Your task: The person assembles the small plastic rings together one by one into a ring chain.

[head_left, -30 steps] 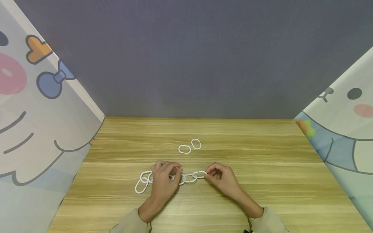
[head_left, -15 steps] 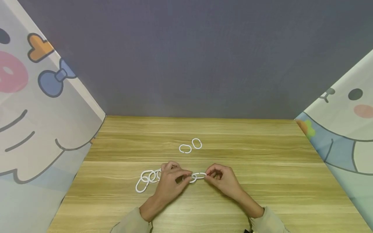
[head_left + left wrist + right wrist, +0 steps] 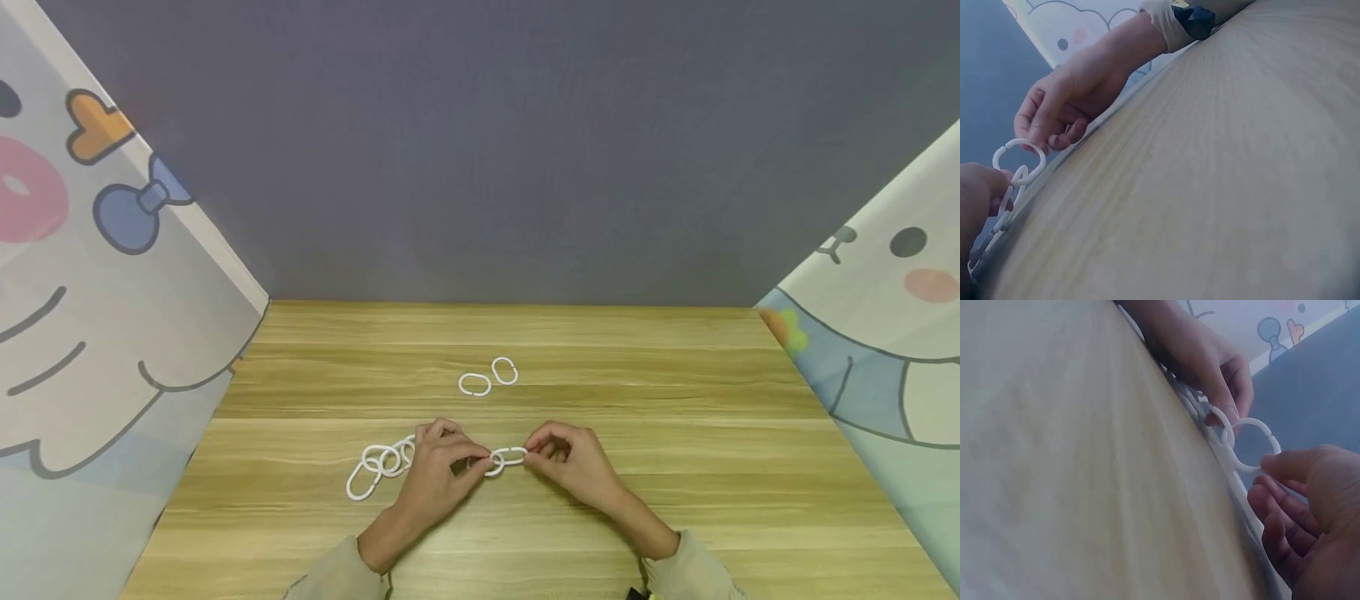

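Observation:
A chain of white oval plastic links (image 3: 352, 481) lies on the table to the left, its middle part hidden under my left hand (image 3: 438, 471). With thumb and index finger, that hand pinches the second-last link (image 3: 1221, 419) near the chain's right end. My right hand (image 3: 576, 465) pinches the end link (image 3: 1044, 164) by its right side. Those two links pass through each other between the hands. The end link has a small gap in its side, which shows in both wrist views. In the right wrist view, the right hand's other fingers are loosely bent below the link.
Two loose white links, one oval (image 3: 475, 375) and one tilted (image 3: 514, 363), lie behind the hands on the wooden table (image 3: 675, 375). A dark grey panel (image 3: 510, 167) stands at the back. Cartoon-printed panels (image 3: 187, 308) flank both sides.
My left hand has moved right along the chain and now pinches the second-last link. The right hand keeps its pinch on the end link, with a slight shift left.

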Tool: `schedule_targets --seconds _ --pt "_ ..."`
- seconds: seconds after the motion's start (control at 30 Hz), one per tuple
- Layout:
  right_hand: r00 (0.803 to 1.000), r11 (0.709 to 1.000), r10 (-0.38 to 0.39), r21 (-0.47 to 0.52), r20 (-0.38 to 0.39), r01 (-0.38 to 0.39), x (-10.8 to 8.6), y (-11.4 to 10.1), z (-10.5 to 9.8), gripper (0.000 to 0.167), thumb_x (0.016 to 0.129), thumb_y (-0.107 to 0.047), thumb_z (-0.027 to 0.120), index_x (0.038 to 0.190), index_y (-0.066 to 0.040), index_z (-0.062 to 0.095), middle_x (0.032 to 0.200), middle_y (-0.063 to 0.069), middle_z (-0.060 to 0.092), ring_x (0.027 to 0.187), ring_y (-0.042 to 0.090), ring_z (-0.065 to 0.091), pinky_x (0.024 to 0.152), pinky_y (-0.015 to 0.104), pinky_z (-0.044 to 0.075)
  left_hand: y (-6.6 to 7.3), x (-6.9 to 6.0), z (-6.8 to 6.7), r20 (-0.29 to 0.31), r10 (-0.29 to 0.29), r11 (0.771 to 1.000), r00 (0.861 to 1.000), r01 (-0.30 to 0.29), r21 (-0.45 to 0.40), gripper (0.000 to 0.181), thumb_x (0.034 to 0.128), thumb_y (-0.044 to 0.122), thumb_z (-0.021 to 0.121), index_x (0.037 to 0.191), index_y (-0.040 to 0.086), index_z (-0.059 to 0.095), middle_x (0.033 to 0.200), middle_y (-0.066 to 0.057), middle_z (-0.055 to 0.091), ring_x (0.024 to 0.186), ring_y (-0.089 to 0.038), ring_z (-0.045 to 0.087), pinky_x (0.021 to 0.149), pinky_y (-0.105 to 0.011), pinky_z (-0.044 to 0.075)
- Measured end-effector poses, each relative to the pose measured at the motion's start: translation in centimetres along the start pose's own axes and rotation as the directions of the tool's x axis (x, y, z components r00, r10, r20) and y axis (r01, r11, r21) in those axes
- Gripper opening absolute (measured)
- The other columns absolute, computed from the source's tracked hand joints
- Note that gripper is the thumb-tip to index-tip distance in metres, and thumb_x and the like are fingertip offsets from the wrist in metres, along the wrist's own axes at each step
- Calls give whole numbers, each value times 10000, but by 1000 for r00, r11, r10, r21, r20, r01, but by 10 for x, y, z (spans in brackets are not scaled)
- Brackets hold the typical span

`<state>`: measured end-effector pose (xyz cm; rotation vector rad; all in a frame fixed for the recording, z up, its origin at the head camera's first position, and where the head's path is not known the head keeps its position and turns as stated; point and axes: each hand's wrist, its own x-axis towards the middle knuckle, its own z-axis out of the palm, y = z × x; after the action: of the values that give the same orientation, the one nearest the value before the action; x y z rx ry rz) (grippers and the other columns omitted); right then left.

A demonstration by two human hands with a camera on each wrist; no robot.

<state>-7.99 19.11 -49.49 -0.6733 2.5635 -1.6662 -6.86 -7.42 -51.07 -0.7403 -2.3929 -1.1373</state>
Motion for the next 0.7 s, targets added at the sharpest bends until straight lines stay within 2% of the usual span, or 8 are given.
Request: schedule_targets --seconds 0.2,0.33,0.47,0.57,0.7 --pt "997 997 -66 -28 -47 65 11 -3 -10 108 964 0 844 1035 -73 806 878 8 783 726 56 664 582 251 552 -1 -1 1 -9 -13 1000 1000 13 3 100 850 202 961 881 209 866 841 137 780 965 -125 627 925 -421 374" --pt "997 999 -33 -45 -67 31 24 -4 -15 106 966 21 833 1053 -32 805 877 43 782 707 55 636 588 238 536 -1 -1 2 -14 -18 1000 1000 18 3 101 848 194 963 878 207 867 846 133 784 957 -122 629 916 -418 384" --pt "997 998 9 -65 -75 -14 36 -4 -16 118 974 3 832 1078 -49 816 906 26 787 736 71 648 632 242 546 -2 -1 2 -16 -13 1000 1000 13 10 95 854 210 959 879 214 868 846 135 784 947 -116 628 907 -409 391" --pt "996 996 24 -89 -81 -31 46 -2 -16 133 985 -27 833 1112 -64 822 972 10 796 820 99 685 711 252 566 -3 -1 2 -18 -9 1000 1000 9 17 94 856 212 958 877 215 867 847 136 783 945 -114 627 904 -407 393" --pt "997 994 16 -105 -78 -24 56 1 -13 188 1016 -57 809 1204 -68 808 1096 37 797 915 182 701 747 275 563 -4 -1 3 -12 -9 1000 1000 9 20 94 857 209 957 876 214 865 846 141 780 944 -109 625 904 -407 393"
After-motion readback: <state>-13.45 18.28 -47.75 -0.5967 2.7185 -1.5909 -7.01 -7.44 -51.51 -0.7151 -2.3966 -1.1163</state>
